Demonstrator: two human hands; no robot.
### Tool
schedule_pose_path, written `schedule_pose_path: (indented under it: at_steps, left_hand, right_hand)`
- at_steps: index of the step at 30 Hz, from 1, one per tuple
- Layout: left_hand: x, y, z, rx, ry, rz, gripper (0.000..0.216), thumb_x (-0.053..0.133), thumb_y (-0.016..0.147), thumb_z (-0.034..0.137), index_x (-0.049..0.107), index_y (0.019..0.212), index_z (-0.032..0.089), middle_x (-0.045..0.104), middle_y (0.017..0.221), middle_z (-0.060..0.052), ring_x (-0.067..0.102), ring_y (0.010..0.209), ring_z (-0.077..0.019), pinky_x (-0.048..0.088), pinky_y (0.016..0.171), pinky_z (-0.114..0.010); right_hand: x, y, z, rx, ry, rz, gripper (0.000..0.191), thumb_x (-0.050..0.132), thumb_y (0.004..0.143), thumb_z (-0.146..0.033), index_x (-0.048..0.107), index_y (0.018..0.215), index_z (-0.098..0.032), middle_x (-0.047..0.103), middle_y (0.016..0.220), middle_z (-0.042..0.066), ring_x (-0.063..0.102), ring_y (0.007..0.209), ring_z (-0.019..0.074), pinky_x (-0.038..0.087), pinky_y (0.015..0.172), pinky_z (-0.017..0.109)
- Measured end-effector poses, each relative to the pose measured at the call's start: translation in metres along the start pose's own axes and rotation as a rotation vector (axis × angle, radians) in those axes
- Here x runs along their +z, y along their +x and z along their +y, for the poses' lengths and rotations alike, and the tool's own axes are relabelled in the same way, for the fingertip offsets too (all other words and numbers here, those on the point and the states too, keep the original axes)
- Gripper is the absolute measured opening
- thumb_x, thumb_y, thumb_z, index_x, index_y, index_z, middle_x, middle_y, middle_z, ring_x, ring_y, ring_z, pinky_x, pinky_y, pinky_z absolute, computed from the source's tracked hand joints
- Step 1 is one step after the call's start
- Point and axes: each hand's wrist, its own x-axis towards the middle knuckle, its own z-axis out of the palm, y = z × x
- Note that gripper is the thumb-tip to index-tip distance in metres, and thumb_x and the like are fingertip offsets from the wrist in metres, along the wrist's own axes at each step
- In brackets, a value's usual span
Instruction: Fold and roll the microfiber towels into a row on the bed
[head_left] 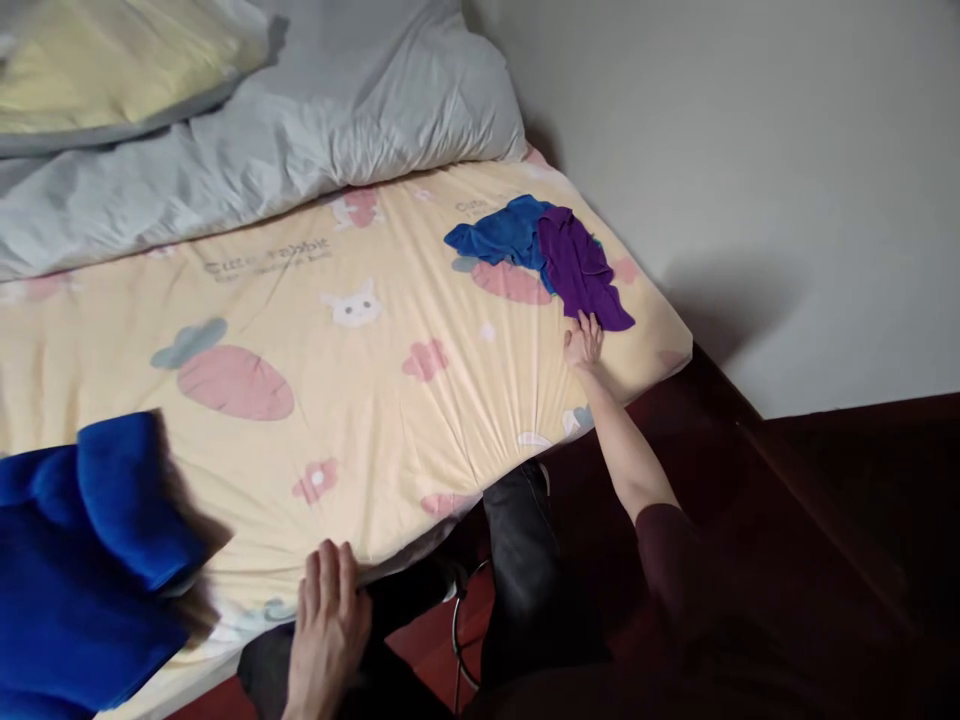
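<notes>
My right hand point(583, 341) stretches far out across a bed, fingers spread, its fingertips touching the near edge of a purple cloth point(577, 266). A crumpled blue cloth point(501, 238) lies against the purple one on its left. My left hand point(330, 612) rests flat with fingers together and extended on the near edge of the mattress point(390, 400), which has a yellow sheet printed with carrots and rabbits. It holds nothing.
A grey duvet point(300, 130) with a yellow lining is bunched at the head of the bed. A thick blue blanket point(82, 560) sits at the near left. A pale wall point(750, 150) runs along the right. Dark red floor and my dark trousers point(525, 560) lie below the bed edge.
</notes>
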Motion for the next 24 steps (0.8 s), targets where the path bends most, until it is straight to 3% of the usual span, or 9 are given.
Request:
schedule_pose_path:
  at_steps: [2,4,7,10,13,16,19,21,24]
  left_hand:
    - [0.007,-0.019,0.026,-0.007,-0.028,0.013,0.093,0.052,0.098,0.024,0.009,0.181,0.032,0.022,0.183,-0.018,0.025,0.166,-0.0474,0.042,0.125,-0.079]
    - [0.016,-0.033,0.059,-0.044,-0.065,-0.004,0.081,0.053,0.098,0.023,0.035,0.176,0.034,0.034,0.18,-0.016,0.036,0.163,-0.0483,0.049,0.12,-0.078]
    - [0.038,-0.047,0.121,-0.062,-0.138,-0.086,0.058,0.056,0.097,0.023,0.069,0.152,0.033,0.054,0.168,-0.014,0.057,0.151,-0.0431,0.058,0.118,-0.066]
    - [0.051,-0.054,0.183,0.034,-0.224,-0.165,0.053,0.051,0.093,0.019,0.079,0.138,0.027,0.065,0.157,-0.017,0.066,0.143,-0.0398,0.062,0.116,-0.059]
    - [0.038,-0.051,0.222,0.063,-0.337,-0.213,0.054,0.048,0.096,0.018,0.076,0.142,0.025,0.069,0.151,-0.017,0.07,0.137,-0.0357,0.062,0.116,-0.057]
    - [0.011,-0.043,0.225,-0.026,-0.462,-0.169,0.05,0.045,0.104,0.025,0.071,0.147,0.028,0.069,0.151,-0.013,0.069,0.139,-0.0316,0.06,0.12,-0.052]
    - [-0.003,-0.033,0.207,-0.138,-0.568,-0.079,0.05,0.047,0.107,0.033,0.063,0.154,0.029,0.063,0.157,-0.013,0.061,0.148,-0.0309,0.051,0.128,-0.054]
    - [0.002,-0.022,0.193,-0.222,-0.658,-0.046,0.055,0.052,0.106,0.04,0.057,0.158,0.026,0.058,0.161,-0.015,0.057,0.152,-0.033,0.048,0.129,-0.057]
    - [0.021,0.001,0.18,-0.405,-0.856,-0.088,0.072,0.064,0.098,0.051,0.051,0.161,0.018,0.055,0.163,-0.021,0.062,0.146,-0.0379,0.054,0.12,-0.059]
  right_hand:
    - [-0.003,-0.003,-0.002,-0.025,0.092,0.036,0.055,0.046,0.099,-0.011,0.065,0.151,-0.008,0.052,0.167,0.022,0.035,0.163,0.0328,0.024,0.136,0.058]
    - [-0.011,-0.012,-0.007,-0.049,0.226,0.068,0.054,0.047,0.098,-0.01,0.067,0.147,-0.008,0.056,0.162,0.022,0.043,0.157,0.0305,0.028,0.136,0.054]
    - [-0.026,-0.042,-0.015,-0.116,0.453,0.039,0.044,0.048,0.097,-0.012,0.078,0.129,-0.014,0.069,0.145,0.018,0.059,0.14,0.0261,0.039,0.131,0.045]
    - [-0.038,-0.091,-0.025,-0.229,0.615,-0.069,0.032,0.052,0.096,-0.014,0.083,0.103,-0.019,0.078,0.123,0.014,0.07,0.12,0.0252,0.052,0.119,0.039]
    - [-0.043,-0.166,-0.037,-0.339,0.737,-0.16,0.025,0.058,0.094,-0.017,0.082,0.091,-0.022,0.08,0.11,0.013,0.075,0.106,0.0272,0.061,0.105,0.041]
    - [-0.042,-0.256,-0.05,-0.367,0.841,-0.22,0.023,0.06,0.097,-0.022,0.082,0.091,-0.025,0.08,0.105,0.012,0.078,0.104,0.0287,0.064,0.099,0.043]
    - [-0.038,-0.328,-0.059,-0.406,0.926,-0.289,0.023,0.061,0.098,-0.023,0.082,0.092,-0.028,0.081,0.103,0.01,0.079,0.101,0.0289,0.065,0.097,0.045]
    - [-0.034,-0.352,-0.062,-0.423,0.969,-0.276,0.023,0.061,0.098,-0.023,0.082,0.089,-0.027,0.081,0.1,0.009,0.079,0.098,0.0276,0.066,0.094,0.044]
    - [-0.037,-0.347,-0.062,-0.435,1.009,-0.225,0.024,0.06,0.102,-0.026,0.081,0.092,-0.024,0.082,0.101,0.009,0.079,0.098,0.0247,0.064,0.095,0.04]
